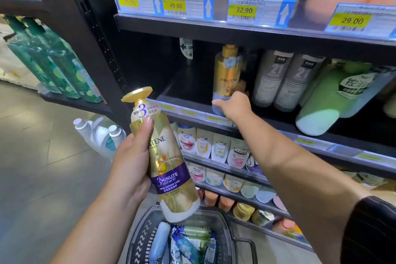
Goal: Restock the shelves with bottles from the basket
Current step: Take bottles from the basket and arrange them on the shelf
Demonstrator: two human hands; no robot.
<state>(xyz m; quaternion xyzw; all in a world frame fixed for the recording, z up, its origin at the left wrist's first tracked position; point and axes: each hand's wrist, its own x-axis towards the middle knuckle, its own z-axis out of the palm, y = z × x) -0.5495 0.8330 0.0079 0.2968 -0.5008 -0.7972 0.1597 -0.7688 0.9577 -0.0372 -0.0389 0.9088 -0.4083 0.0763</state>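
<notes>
Dark shop shelving fills the far and right side of the view, with yellow price tags (242, 9) along the upper edge and pale floor on the left. At near centre the left hand (128, 165) holds a gold Pantene bottle (165, 156) in the air. Its long axis is tilted, the flat gold cap pointing up and to the left and the white base pointing down and to the right, just above the grey basket (137, 240) of packets. The bottle's purple label faces the camera. This hand wraps the bottle's left side at mid-body; the thumb lies across the front just below the neck, and the other fingers are hidden behind it. Farther off, the right hand (234, 105) reaches to the middle shelf (188, 83), where a second Pantene bottle (228, 75) stands upright near the front edge, cap up. That hand is at the bottle's lower part, thumb stretched left across the front; its fingers seem curled round the right side, though the back of the hand covers them. Two grey bottles (276, 79) stand just to the right.
</notes>
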